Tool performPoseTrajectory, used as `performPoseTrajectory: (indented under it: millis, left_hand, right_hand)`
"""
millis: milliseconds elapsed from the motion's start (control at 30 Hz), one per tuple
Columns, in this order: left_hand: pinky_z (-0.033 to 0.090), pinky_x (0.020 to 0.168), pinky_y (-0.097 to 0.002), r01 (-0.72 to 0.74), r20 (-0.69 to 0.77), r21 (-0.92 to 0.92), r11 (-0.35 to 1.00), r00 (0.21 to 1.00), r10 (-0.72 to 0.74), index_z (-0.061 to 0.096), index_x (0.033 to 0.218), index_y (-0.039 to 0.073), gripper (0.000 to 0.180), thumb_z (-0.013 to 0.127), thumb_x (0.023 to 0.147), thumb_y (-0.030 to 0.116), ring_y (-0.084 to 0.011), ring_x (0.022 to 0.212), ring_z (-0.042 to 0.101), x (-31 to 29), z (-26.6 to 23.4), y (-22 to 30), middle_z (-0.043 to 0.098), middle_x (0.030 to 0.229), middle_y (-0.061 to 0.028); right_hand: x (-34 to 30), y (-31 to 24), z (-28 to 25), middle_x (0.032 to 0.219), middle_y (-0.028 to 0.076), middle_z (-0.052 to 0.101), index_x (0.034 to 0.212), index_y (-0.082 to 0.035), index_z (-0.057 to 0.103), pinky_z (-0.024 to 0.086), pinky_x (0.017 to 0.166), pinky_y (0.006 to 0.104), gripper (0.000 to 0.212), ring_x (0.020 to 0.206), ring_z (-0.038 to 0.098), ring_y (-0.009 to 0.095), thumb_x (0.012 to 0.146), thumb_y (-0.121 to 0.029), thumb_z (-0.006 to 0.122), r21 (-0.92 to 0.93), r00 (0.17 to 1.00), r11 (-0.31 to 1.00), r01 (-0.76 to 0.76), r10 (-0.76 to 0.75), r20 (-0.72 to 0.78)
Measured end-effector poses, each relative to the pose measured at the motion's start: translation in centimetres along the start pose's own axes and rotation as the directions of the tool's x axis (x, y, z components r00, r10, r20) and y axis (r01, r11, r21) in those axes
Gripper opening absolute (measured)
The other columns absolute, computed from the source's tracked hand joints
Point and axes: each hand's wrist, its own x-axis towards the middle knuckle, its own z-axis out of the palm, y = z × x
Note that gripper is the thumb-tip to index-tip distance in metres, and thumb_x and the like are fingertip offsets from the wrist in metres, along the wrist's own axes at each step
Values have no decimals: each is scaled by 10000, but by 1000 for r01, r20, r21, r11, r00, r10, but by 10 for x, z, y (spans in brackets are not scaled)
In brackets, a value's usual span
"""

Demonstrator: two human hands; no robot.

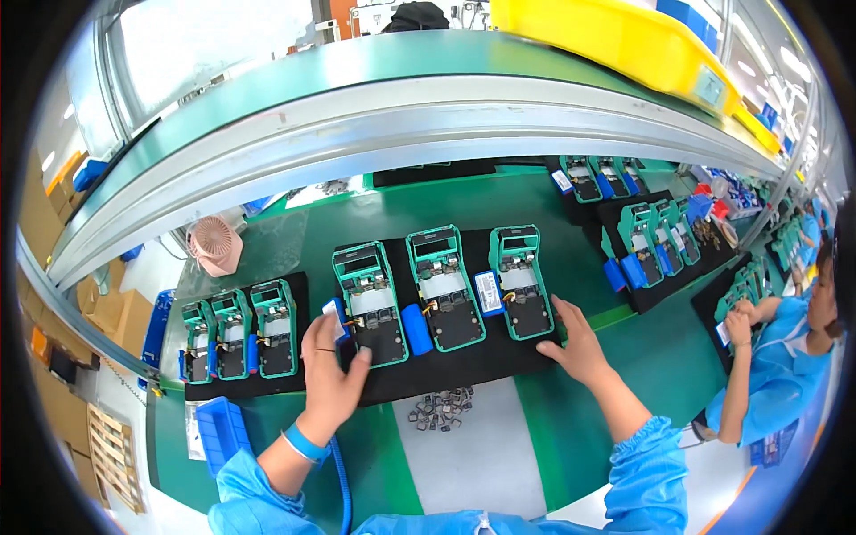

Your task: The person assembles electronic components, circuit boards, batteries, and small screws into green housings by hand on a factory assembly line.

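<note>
In front of me three green-framed device housings lie in a row on a black mat [428, 373]: a left housing [378, 332], a middle housing [456, 312] and a right housing [528, 308]. Circuit parts and wires show inside them. Blue battery packs sit beside them, one blue battery pack [416, 329] between left and middle, and a labelled battery pack [489, 294] by the right housing. My left hand [332, 379] rests at the mat's left end, fingers by another battery pack, thumb spread. My right hand [580, 346] is beside the right housing, thumb and fingers apart.
Small metal parts [440, 409] lie in a pile near me. A second mat [294, 379] with housings is at left, beside a blue bin [223, 432] and pink fan [214, 245]. More housings [660, 241] stand right. A shelf rail [410, 134] crosses above; a co-worker [780, 357] sits right.
</note>
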Motion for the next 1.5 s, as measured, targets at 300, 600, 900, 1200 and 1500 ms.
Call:
performPoseTrajectory:
  millis: [300,600,900,1200,1500]
  left_hand:
    - [480,922,-300,689,549,-679,254,706,-448,549,1265,-35,344,583,937,62,-156,1032,609,4,3,-55,652,1089,-79]
    - [418,1049,-311,562,511,-699,442,825,-241,449,1326,-26,449,554,891,-71,-180,1178,584,3,-1,-8,611,1249,-99]
    - [495,772,-287,637,822,-476,606,567,49,392,1327,-47,533,678,900,97,-108,891,561,-102,24,94,565,1203,-118]
    - [502,1029,-391,916,977,-164,366,101,186,162,1509,-9,689,594,1004,175,-283,1206,606,-122,80,193,404,1465,-202]
    - [522,851,-333,816,896,-432,383,341,284,221,1500,-7,686,624,971,159,-230,1045,668,-118,206,262,544,1271,-170]
  right_hand:
    - [28,0,26,1275,185,596,1497,-26,413,490,959,374,637,1061,641,250,957,-230,681,442,983,892,-98,156,-95]
    - [9,4,11,885,140,704,1076,42,688,492,788,341,306,853,644,186,998,-235,584,444,880,855,-266,403,-249]
    - [-150,98,-84,871,74,726,1068,47,707,508,744,288,249,800,635,115,976,-166,618,392,836,838,-380,493,-243]
    - [-197,112,-129,1008,51,702,1117,53,671,480,834,237,223,911,617,92,996,-124,612,396,626,895,-204,430,-651]
    - [-200,30,-88,1034,46,690,1106,24,675,461,870,241,172,962,602,93,1013,-78,572,564,739,823,-66,420,-527]
